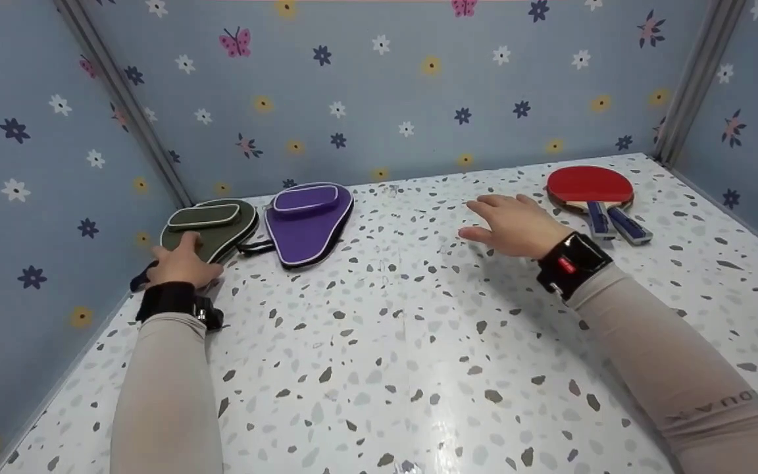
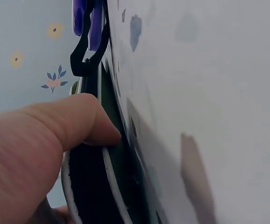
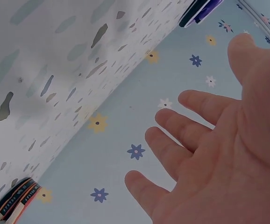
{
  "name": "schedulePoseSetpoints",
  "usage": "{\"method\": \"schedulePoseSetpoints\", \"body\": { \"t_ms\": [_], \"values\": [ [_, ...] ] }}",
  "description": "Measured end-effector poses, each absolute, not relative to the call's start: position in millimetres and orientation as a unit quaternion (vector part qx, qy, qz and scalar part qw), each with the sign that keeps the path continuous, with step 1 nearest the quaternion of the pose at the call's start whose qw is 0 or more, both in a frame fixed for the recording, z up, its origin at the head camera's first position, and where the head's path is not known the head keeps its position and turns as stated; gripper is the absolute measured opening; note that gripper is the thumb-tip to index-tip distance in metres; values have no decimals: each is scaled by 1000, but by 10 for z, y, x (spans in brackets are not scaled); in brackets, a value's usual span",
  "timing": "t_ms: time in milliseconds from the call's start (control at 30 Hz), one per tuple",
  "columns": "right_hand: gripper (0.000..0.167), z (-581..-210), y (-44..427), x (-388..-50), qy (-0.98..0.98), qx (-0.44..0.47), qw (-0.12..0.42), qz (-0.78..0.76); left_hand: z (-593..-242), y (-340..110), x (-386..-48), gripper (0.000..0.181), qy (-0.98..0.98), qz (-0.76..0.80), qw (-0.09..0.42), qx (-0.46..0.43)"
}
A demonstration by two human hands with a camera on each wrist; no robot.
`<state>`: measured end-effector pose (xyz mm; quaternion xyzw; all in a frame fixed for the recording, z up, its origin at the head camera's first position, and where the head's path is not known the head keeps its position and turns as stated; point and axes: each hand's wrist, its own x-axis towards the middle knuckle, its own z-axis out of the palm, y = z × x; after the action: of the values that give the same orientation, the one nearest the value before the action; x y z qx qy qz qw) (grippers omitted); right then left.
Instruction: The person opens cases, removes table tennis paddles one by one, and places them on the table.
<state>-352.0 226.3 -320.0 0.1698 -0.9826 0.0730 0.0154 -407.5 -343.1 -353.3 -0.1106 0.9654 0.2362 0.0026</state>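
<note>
At the left, my left hand (image 1: 185, 266) grips the narrow end of an olive-green table tennis bat case (image 1: 221, 230) with white piping. In the left wrist view the thumb (image 2: 93, 121) bends over the zipped black side of the green case (image 2: 109, 172), its tip at the lower edge; the other fingers are mostly hidden. Beside it lies a purple bat case (image 1: 306, 227). My right hand (image 1: 514, 224) hovers above the table with fingers spread, holding nothing. Right of it lie two stacked table tennis bats (image 1: 589, 184), red rubber up, with blue handles.
The white speckled table (image 1: 366, 368) meets blue flowered panels (image 1: 392, 85) at the back and both sides. Grey metal posts (image 1: 701, 79) stand in the corners. A black strap (image 1: 255, 247) lies between the two cases.
</note>
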Motion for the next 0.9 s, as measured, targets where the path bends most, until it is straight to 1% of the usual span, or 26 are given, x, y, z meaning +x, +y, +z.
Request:
{"method": "schedulePoseSetpoints", "body": {
  "t_ms": [200, 467, 633, 900],
  "values": [
    [76, -3203, 2281, -3514, -983, 168, 9, 75, -3496, -3402, -4051, 99, 962, 230, 27, -144],
    [77, -3175, 2270, -3515, -982, 171, 9, 73, -3359, -3286, -3946, 85, 971, 206, 23, -115],
    [78, -3167, 2274, -3521, -981, 177, 10, 78, -3249, -3212, -3922, 82, 972, 214, 18, -99],
    [78, -3166, 2267, -3530, -975, 202, 14, 93, -3084, -2969, -3904, 76, 974, 215, -36, -54]
  ]
}}
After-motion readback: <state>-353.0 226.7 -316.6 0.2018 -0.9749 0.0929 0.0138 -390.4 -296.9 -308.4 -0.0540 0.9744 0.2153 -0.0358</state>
